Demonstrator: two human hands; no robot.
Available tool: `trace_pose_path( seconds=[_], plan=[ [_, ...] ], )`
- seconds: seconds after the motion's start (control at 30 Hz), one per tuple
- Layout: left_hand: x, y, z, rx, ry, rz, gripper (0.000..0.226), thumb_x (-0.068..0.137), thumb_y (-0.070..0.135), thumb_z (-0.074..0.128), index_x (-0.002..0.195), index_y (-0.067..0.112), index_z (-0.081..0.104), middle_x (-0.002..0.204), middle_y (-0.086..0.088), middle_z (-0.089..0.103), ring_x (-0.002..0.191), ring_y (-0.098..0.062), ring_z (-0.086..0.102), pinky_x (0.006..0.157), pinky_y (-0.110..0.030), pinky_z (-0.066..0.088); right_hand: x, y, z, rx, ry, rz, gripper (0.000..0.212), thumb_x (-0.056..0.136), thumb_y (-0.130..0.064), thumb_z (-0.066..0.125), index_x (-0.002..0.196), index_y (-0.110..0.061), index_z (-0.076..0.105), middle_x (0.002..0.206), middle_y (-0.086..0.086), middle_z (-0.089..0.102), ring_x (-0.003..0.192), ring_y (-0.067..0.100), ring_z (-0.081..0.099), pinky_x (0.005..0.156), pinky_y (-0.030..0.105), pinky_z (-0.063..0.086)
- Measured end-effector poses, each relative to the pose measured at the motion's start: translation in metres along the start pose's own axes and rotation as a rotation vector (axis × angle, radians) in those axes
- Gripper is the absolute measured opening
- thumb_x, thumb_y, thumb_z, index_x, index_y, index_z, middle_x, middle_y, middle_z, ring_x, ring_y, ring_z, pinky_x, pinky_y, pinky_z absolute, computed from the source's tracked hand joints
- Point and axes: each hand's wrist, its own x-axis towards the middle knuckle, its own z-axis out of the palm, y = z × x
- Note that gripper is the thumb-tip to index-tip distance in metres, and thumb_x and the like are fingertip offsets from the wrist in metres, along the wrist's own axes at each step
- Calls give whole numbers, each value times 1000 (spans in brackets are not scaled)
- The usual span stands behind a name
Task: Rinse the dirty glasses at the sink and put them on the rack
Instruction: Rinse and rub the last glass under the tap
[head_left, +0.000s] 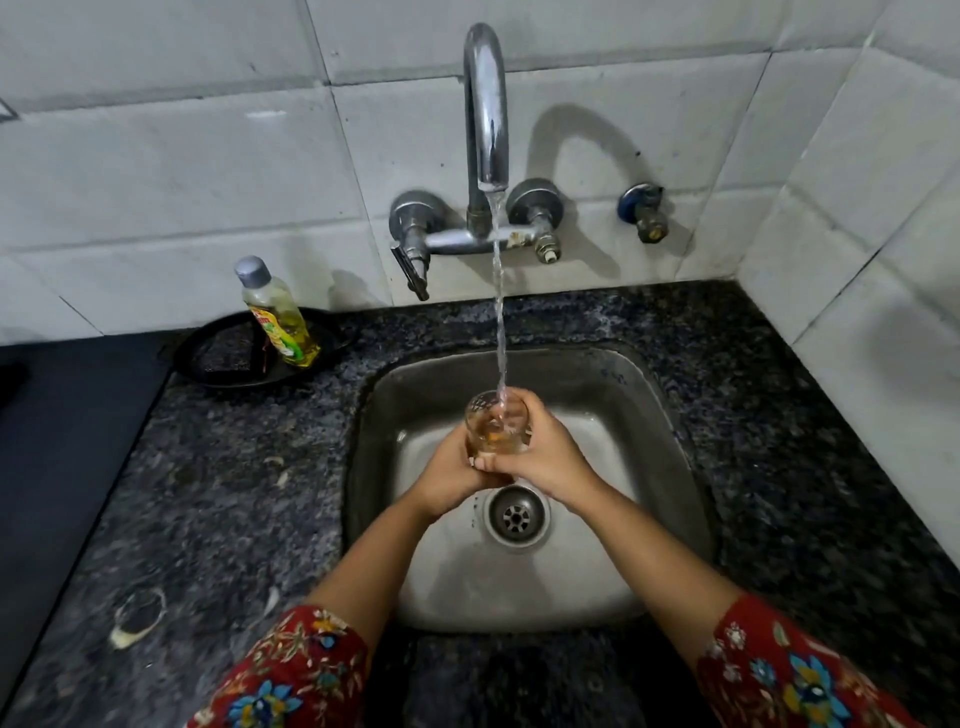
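A clear drinking glass (493, 423) with yellowish liquid in its bottom is held upright over the steel sink (670, 467). Water runs from the curved tap (485, 109) straight into the glass. My left hand (452, 475) grips the lower part of the glass from the left. My right hand (548, 449) wraps round it from the right, fingers curled over the rim side. Both hands sit just above the drain (517, 515). No rack is in view.
A bottle of yellow dish liquid (278, 317) stands in a black pan (218, 358) on the dark granite counter (234, 493) at the back left. A ring-shaped stain (137, 616) marks the counter front left. White tiled walls close the back and right.
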Motion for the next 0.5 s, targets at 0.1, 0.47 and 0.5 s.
trace_pose_path(
  seconds=[0.1, 0.47, 0.5],
  plan=[
    [4, 2, -5, 32, 22, 32, 60, 66, -22, 71, 115, 10, 55, 102, 7, 64, 89, 6, 65, 72, -17, 53, -9, -7, -8, -300, 64, -272, 83, 65, -22, 82, 135, -27, 39, 132, -3, 42, 122, 12, 41, 102, 31, 38],
    [20, -20, -3, 203, 126, 84, 52, 62, -19, 68, 111, -3, 59, 102, -5, 64, 90, -5, 62, 77, -9, 47, 32, -9, 3, -1593, -483, -499, 22, 89, -10, 49, 103, -14, 65, 112, 8, 65, 112, 27, 55, 104, 37, 33],
    [19, -23, -1, 185, 167, 94, 50, 62, -16, 70, 110, -4, 58, 100, -5, 65, 90, -6, 62, 77, -11, 47, 33, -9, 7, -1544, -503, -474, 24, 88, -9, 48, 107, -10, 63, 116, 11, 63, 112, 30, 55, 96, 35, 39]
  ],
)
